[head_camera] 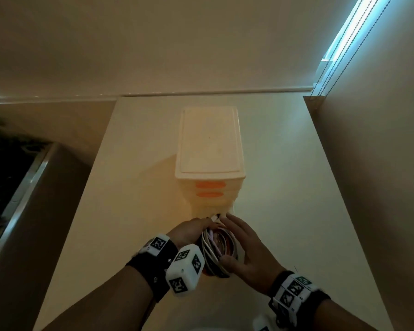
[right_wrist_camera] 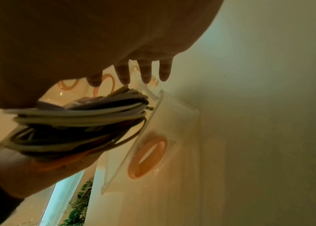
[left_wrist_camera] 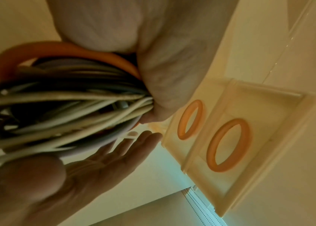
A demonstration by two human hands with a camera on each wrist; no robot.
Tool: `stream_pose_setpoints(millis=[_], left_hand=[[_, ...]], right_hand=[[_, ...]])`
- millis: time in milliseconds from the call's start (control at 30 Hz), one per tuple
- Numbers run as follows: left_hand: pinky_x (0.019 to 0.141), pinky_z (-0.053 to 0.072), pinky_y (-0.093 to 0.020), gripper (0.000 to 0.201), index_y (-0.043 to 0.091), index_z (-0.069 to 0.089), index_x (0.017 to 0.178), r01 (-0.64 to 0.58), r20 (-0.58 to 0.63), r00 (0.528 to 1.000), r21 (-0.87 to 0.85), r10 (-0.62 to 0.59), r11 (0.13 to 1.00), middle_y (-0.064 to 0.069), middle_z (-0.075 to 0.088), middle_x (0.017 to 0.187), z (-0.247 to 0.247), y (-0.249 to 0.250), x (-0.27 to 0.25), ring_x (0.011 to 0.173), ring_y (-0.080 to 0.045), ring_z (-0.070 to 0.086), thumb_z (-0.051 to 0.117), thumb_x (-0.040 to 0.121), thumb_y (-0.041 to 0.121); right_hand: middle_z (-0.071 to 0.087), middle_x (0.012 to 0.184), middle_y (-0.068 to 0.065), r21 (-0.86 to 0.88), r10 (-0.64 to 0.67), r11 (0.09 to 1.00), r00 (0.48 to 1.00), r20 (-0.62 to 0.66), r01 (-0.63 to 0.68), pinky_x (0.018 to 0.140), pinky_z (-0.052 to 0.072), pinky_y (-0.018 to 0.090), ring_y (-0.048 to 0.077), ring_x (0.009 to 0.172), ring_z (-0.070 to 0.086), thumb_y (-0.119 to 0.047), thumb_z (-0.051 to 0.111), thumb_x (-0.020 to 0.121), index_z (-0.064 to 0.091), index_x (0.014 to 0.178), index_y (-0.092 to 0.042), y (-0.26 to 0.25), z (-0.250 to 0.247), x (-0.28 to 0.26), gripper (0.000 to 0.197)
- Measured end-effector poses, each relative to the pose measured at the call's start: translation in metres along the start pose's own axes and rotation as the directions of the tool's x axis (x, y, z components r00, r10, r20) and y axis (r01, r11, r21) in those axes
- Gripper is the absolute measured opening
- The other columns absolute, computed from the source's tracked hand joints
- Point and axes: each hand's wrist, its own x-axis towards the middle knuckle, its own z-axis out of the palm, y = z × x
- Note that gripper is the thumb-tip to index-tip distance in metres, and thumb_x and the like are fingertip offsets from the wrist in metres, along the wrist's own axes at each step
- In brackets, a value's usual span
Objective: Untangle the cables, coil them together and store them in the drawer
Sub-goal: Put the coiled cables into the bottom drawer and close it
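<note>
A coil of white, grey, purple and orange cables (head_camera: 219,249) is gripped by my left hand (head_camera: 189,231), its fingers curled round one side of the loop (left_wrist_camera: 66,107). My right hand (head_camera: 246,244) lies over the coil's right side with straight fingers, thumb touching the near edge. Both hands hover at the foot of a small cream drawer unit (head_camera: 209,139) with orange ring handles (head_camera: 210,185). In the right wrist view the lowest drawer (right_wrist_camera: 163,122) stands pulled out, and the coil (right_wrist_camera: 79,120) sits just above its rim. The inside of that drawer is hidden.
The unit stands on a narrow pale table (head_camera: 129,211). A wall (head_camera: 368,187) runs close along the right side, with blind cords (head_camera: 339,44) hanging by a window. On the left is a dark planter with greenery (head_camera: 5,163) below the table's edge.
</note>
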Motion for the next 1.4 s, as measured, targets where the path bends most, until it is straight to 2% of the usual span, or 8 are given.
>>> stream_pose_setpoints(millis=[233, 367, 467, 567, 667, 833, 1000, 1400], left_hand=[[0.093, 0.053, -0.052, 0.032, 0.008, 0.073, 0.073, -0.046, -0.075, 0.996, -0.117, 0.038, 0.992, -0.014, 0.07, 0.075, -0.001, 0.002, 0.004, 0.074, -0.031, 0.066, 0.068, 0.085, 0.038], [0.055, 0.051, -0.029, 0.036, -0.005, 0.063, 0.097, -0.127, -0.194, 0.977, -0.222, 0.084, 0.967, -0.015, 0.068, 0.073, 0.007, 0.008, 0.013, 0.058, -0.022, 0.069, 0.067, 0.092, 0.03], [0.058, 0.055, -0.034, 0.039, -0.011, 0.061, 0.109, -0.18, -0.267, 0.961, -0.391, 0.076, 0.903, -0.026, 0.069, 0.09, 0.021, 0.008, 0.012, 0.072, -0.035, 0.072, 0.069, 0.089, 0.021], [0.059, 0.057, -0.034, 0.049, -0.007, 0.057, 0.121, -0.188, -0.287, 0.956, -0.436, 0.062, 0.88, -0.025, 0.069, 0.103, 0.025, 0.011, 0.008, 0.082, -0.033, 0.074, 0.074, 0.087, 0.024], [0.044, 0.05, -0.021, 0.027, 0.0, 0.054, 0.112, -0.23, -0.345, 0.935, -0.403, 0.086, 0.886, -0.017, 0.067, 0.088, 0.026, 0.014, 0.004, 0.059, -0.019, 0.07, 0.069, 0.094, 0.015], [0.082, 0.055, -0.038, 0.016, 0.021, 0.057, 0.1, -0.242, -0.482, 0.844, 0.051, 0.236, 0.969, -0.002, 0.067, 0.099, 0.026, 0.009, 0.01, 0.088, -0.022, 0.065, 0.064, 0.093, 0.033], [0.073, 0.045, -0.035, 0.027, 0.013, 0.055, 0.107, -0.195, -0.432, 0.83, 0.368, 0.353, 0.909, -0.008, 0.065, 0.097, 0.027, 0.009, 0.012, 0.088, -0.029, 0.062, 0.041, 0.105, 0.036], [0.076, 0.044, -0.037, 0.031, 0.011, 0.042, 0.115, -0.191, -0.476, 0.843, 0.173, 0.252, 0.966, -0.007, 0.062, 0.095, 0.025, 0.018, 0.011, 0.091, -0.031, 0.063, 0.042, 0.106, 0.04]], right_hand=[[0.019, 0.162, -0.021, 0.012, 0.018, 1.0, 1.0, -0.01, -0.018, 0.118, 0.034, 0.043, 0.001, 0.148, 0.023, -0.078, 0.057, 0.08, 0.019, 0.155, -0.049, 0.004, 0.003, 0.001, 0.088], [0.017, 0.164, -0.018, -0.039, 0.025, 0.999, 0.998, -0.056, -0.027, 0.12, 0.033, 0.041, 0.002, 0.149, 0.022, -0.069, 0.054, 0.087, 0.024, 0.155, -0.047, 0.005, 0.008, 0.0, 0.078], [0.015, 0.166, -0.015, -0.115, -0.052, 0.993, 0.992, -0.111, 0.039, 0.123, 0.026, 0.036, 0.006, 0.152, 0.017, -0.064, 0.053, 0.091, 0.025, 0.157, -0.039, 0.004, 0.015, 0.001, 0.076], [0.0, 0.167, -0.018, -0.276, -0.039, 0.961, 0.995, -0.091, 0.012, 0.124, 0.008, 0.035, 0.007, 0.153, -0.009, -0.063, 0.036, 0.094, 0.009, 0.157, -0.048, 0.0, 0.024, 0.0, 0.07], [-0.011, 0.166, -0.017, -0.446, 0.055, 0.893, 0.998, -0.023, -0.06, 0.126, 0.003, 0.043, 0.013, 0.152, -0.018, -0.058, 0.009, 0.089, -0.007, 0.155, -0.047, 0.001, 0.031, -0.002, 0.068], [0.008, 0.168, -0.004, -0.561, 0.039, 0.825, 0.996, -0.076, -0.075, 0.123, 0.016, 0.053, 0.028, 0.155, 0.002, -0.051, 0.033, 0.1, -0.011, 0.156, -0.042, 0.018, 0.051, 0.0, 0.072], [0.01, 0.165, -0.004, -0.594, 0.031, 0.801, 0.996, -0.078, -0.071, 0.122, 0.01, 0.054, 0.032, 0.155, 0.012, -0.055, 0.027, 0.101, 0.008, 0.159, -0.038, 0.013, 0.05, 0.001, 0.063], [-0.009, 0.168, 0.005, -0.578, -0.148, 0.796, 0.984, 0.103, 0.18, 0.127, 0.001, 0.04, 0.016, 0.154, -0.015, -0.067, 0.015, 0.1, -0.006, 0.159, -0.011, 0.002, 0.025, 0.034, 0.083]])
